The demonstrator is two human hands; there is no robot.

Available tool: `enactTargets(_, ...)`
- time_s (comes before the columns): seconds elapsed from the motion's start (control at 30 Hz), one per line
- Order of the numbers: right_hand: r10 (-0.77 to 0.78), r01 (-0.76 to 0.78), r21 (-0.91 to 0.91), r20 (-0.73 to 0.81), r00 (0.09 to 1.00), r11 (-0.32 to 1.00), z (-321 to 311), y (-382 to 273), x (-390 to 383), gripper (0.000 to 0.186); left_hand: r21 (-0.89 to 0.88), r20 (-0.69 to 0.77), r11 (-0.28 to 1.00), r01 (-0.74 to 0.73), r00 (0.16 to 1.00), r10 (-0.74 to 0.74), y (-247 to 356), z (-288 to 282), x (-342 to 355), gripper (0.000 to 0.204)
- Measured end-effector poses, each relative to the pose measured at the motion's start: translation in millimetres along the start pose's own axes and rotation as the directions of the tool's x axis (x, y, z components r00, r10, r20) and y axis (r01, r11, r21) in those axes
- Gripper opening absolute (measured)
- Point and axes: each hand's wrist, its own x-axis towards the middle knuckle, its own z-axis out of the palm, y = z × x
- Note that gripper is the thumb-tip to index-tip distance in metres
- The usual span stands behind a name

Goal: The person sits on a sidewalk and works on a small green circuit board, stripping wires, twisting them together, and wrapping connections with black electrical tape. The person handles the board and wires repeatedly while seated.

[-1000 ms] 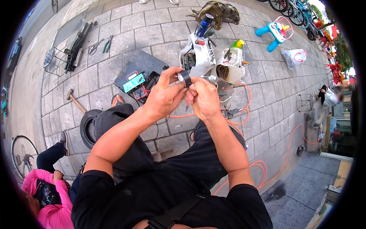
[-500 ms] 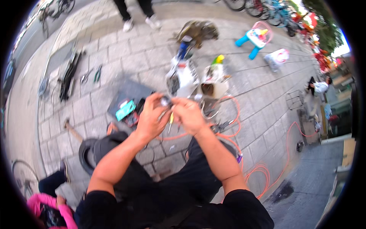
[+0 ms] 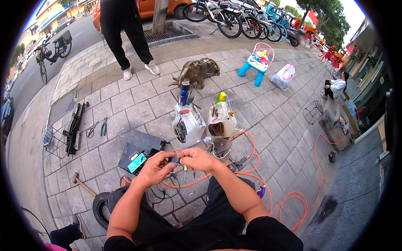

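Observation:
Between my fingers is a small round black item (image 3: pixel 174 160), probably a tape roll. My left hand (image 3: pixel 157 166) is closed on it from the left, and my right hand (image 3: pixel 197 159) grips it from the right with bent fingers. A yellow screwdriver-like tool (image 3: pixel 185 171) shows below my right fingers; I cannot tell whether it is held. Beyond my hands lie a dark open case (image 3: pixel 133 143) with a turquoise device (image 3: pixel 137 163), and plastic containers stuffed with tools (image 3: pixel 191 131) (image 3: pixel 221 118). An orange hose (image 3: pixel 251 134) loops around to the right.
A hammer (image 3: pixel 85 187), tire (image 3: pixel 101 212), pliers (image 3: pixel 103 127) and black metal apparatus (image 3: pixel 74 130) lie left. A bronze bull figure (image 3: pixel 197 73), child's activity table (image 3: pixel 257 65) and bag (image 3: pixel 283 78) stand ahead. A standing person (image 3: pixel 125 37), a seated person (image 3: pixel 335 87) and parked bicycles (image 3: pixel 230 23) surround the paving.
The view has tilted upward, bringing the standing person, street and bicycles into sight. My hands sit lower in the picture, still together on the black item.

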Motion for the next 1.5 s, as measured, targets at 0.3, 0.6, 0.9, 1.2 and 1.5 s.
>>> enactTargets(0.3, -0.298, 0.235, -0.245, -0.26, 0.919, 0.94, 20, 10, 11, 0.036, 0.013, -0.229, 0.995, 0.097, 0.969, -0.091, -4, 8, -4, 0.018)
enactTargets(0.6, -0.674, 0.302, -0.738, -0.27, 0.688, 0.603, 29, 23, 8, 0.019, 0.414, -0.212, 0.909, -0.041, 0.967, 0.14, 9, 17, -1, 0.025)
enactTargets(0.9, -0.81, 0.282, -0.897, -0.127, 0.572, 0.339, 25, 23, 16, 0.016, 0.394, -0.165, 0.912, -0.111, 0.968, 0.19, -7, 15, 5, 0.021)
enactTargets(1.2, -0.577, 0.289, -0.612, -0.343, 0.741, 0.736, -2, -20, -7, 0.013, 0.021, -0.161, 0.998, 0.058, 0.985, -0.054, 15, 19, 35, 0.025)
enactTargets(1.5, -0.682, 0.351, -0.69, -0.28, 0.676, 0.633, -12, -23, -6, 0.013, 0.09, -0.192, 0.996, 0.003, 0.981, 0.014, 16, 25, 43, 0.025)
